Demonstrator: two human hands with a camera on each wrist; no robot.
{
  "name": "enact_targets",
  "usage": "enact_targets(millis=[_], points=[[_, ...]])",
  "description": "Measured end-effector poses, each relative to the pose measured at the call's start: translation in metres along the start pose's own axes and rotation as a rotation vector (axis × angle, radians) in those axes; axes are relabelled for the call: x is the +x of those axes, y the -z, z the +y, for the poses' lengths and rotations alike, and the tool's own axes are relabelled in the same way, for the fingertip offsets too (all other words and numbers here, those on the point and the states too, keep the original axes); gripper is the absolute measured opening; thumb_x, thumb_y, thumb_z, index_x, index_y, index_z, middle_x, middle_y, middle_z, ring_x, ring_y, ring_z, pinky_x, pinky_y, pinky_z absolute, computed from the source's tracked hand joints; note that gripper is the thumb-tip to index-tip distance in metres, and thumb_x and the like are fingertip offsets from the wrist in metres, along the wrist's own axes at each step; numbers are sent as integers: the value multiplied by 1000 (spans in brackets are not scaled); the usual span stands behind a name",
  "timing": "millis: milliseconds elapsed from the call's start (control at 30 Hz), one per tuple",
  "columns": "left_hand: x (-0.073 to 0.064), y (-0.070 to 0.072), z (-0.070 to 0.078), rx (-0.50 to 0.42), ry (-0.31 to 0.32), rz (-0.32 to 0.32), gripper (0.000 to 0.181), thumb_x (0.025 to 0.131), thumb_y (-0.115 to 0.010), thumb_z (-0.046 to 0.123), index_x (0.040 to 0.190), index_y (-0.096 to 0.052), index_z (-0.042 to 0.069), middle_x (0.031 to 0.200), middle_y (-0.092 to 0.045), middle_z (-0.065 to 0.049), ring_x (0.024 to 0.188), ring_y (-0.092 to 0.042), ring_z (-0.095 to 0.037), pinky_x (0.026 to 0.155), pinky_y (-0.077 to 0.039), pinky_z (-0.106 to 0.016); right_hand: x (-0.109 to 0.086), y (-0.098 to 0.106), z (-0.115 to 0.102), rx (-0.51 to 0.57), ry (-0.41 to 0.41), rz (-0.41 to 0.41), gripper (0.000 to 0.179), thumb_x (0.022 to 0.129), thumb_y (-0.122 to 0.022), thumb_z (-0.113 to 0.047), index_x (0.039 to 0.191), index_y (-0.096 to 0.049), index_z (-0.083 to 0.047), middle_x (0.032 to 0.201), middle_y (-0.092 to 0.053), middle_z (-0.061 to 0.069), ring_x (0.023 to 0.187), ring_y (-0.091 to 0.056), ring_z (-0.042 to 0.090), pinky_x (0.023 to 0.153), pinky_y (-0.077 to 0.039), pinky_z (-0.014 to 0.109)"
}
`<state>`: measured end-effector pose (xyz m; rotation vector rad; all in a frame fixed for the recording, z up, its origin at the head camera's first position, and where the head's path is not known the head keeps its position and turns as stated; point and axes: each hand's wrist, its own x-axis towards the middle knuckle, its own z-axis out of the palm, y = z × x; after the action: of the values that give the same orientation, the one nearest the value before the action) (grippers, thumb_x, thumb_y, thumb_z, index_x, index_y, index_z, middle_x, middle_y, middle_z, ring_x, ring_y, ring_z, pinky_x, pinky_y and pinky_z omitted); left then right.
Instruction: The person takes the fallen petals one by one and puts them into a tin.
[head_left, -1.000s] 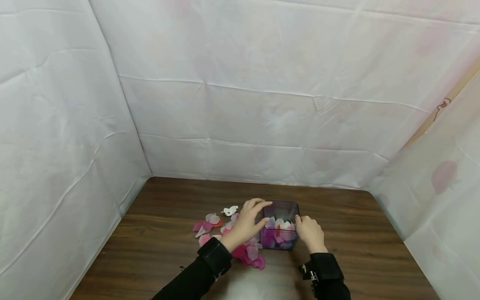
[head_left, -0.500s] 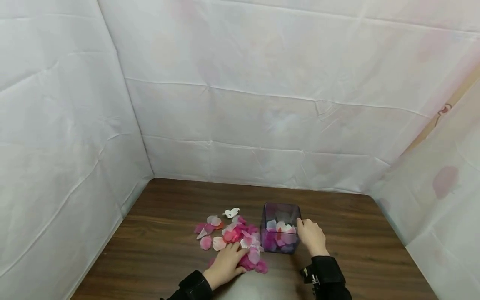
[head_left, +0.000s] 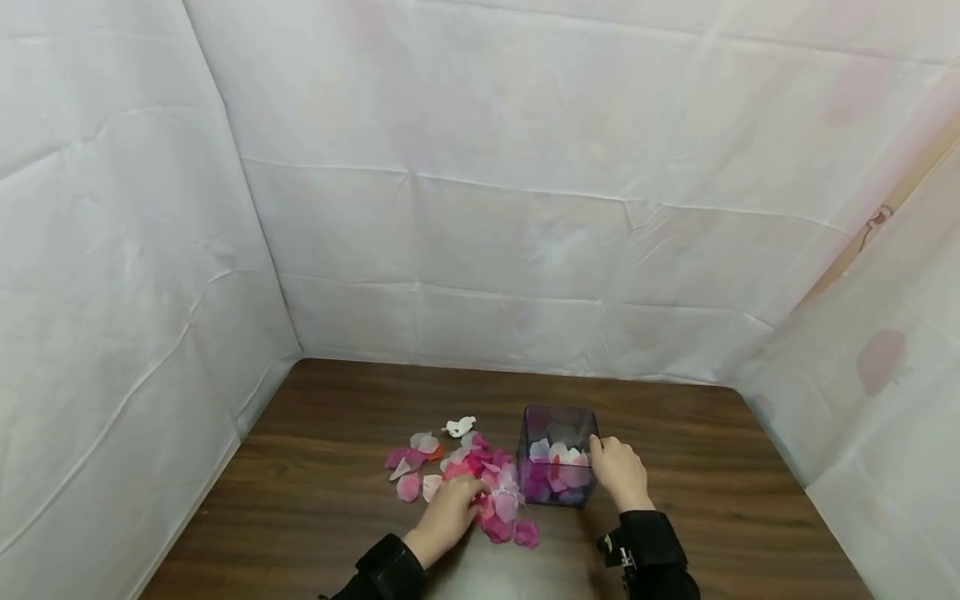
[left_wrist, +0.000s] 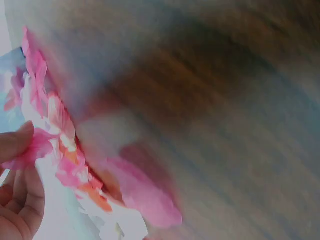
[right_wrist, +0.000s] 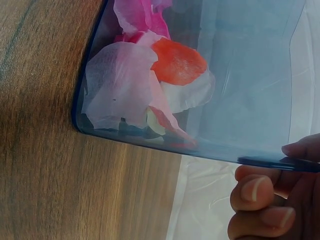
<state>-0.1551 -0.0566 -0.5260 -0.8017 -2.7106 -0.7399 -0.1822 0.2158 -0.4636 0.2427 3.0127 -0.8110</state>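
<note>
A see-through purple box (head_left: 561, 423) stands on the table, its lower part filled with fabric petals (right_wrist: 122, 75). My right hand (head_left: 621, 468) pinches the box's right rim between thumb and fingers; in the right wrist view the thumb lies on one side of the wall and the fingers on the other. Left of the box spreads a loose pile of pink, red and white petals (head_left: 505, 485). At the near left side of that pile is my left hand (head_left: 447, 512). In the left wrist view it pinches a pink petal (left_wrist: 36, 149).
Behind the pile lies a small white cut-out piece (head_left: 461, 426). Several stray petals (head_left: 415, 457) lie to its left and in front. The wooden table (head_left: 322, 467) is enclosed by white cloth walls (head_left: 465, 242) at the back and sides.
My left hand has drawn back from the box's left side to the petal pile, and its fingers have closed on a petal. The right hand stays on the box rim.
</note>
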Motion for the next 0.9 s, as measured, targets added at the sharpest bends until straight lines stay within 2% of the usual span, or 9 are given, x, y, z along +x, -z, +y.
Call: enact_targets(millis=[167,233,400,533,733,833,900], points=[[6,9,-6,-72,33,45,15,71,-78,8,83,-70,7,79,-68,-1,73,-61,-10,63,-49,-22,3,3,-2,2,20,20,45,98,-34,-27,96,-66,5,102,-64,30,89,-61,47,64,-46,49],[7,11,-8,-86,45,74,11,72,-77,9,82,-72,7,78,-70,-1,72,-63,-11,63,-49,-23,3,3,-3,2,22,17,45,97,-34,-27,97,-66,5,103,-64,30,90,-61,47,65,-46,50],[6,15,-12,-40,56,127,3,77,-74,10,79,-75,9,77,-73,1,72,-68,-13,62,-51,-24,1,3,-4,1,13,-6,46,97,-34,-27,102,-66,5,105,-64,31,90,-61,47,65,-47,50],[13,23,-10,-3,56,157,6,81,-71,13,79,-72,7,73,-71,-1,65,-65,-12,56,-48,-23,1,4,-3,3,18,2,44,98,-34,-27,90,-67,2,100,-65,29,85,-62,44,62,-45,48],[42,39,7,-56,88,150,13,90,-63,20,86,-69,9,73,-68,0,60,-54,-3,56,-44,-19,1,6,-3,1,12,-6,44,98,-34,-27,91,-67,2,100,-65,28,84,-63,41,60,-44,45],[54,45,14,-68,77,134,13,88,-65,22,85,-69,10,74,-69,0,59,-54,-3,56,-45,-18,1,5,-5,-1,10,-8,44,98,-34,-27,91,-66,2,100,-65,28,83,-63,40,60,-45,45],[55,48,16,-49,84,102,12,85,-69,23,82,-69,11,73,-69,0,58,-53,-3,56,-44,-16,0,3,-6,0,12,-11,44,98,-34,-27,92,-67,2,100,-65,28,84,-63,41,61,-45,45]])
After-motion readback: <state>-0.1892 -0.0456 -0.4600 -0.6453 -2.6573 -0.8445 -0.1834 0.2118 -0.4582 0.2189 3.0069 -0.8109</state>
